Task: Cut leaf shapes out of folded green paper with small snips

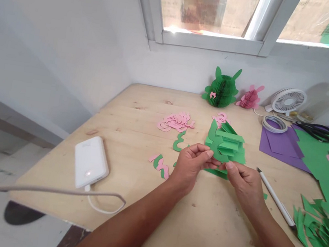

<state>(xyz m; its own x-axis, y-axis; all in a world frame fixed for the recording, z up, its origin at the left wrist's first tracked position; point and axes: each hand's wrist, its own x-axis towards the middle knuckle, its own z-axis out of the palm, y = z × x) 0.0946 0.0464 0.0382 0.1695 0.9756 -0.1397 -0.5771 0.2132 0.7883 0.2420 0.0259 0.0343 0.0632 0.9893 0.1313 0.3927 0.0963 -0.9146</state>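
Both hands are raised over the plywood table (198, 227), pinching a layered bundle of green paper cut-outs (226, 143) between them. My left hand (190, 168) grips its lower left side, and my right hand (243, 185) holds its lower right edge. Just left of the bundle lie pink paper cut-outs (175, 122) and a curled green strip (178, 141). Pink-and-green paper pieces (159, 166) sit nearer my left hand. Behind the bundle is a small pink pile (221, 118). A white pen (276, 200) lies to the right of my right hand.
Green (221, 88) and pink (250, 98) honeycomb paper figures stand by the wall. To the right are a fan (288, 100), tape roll (274, 124), scissors (314, 131), purple paper (278, 144), green sheet (328, 164) and scraps (315, 228). A white power bank (90, 162) lies left.
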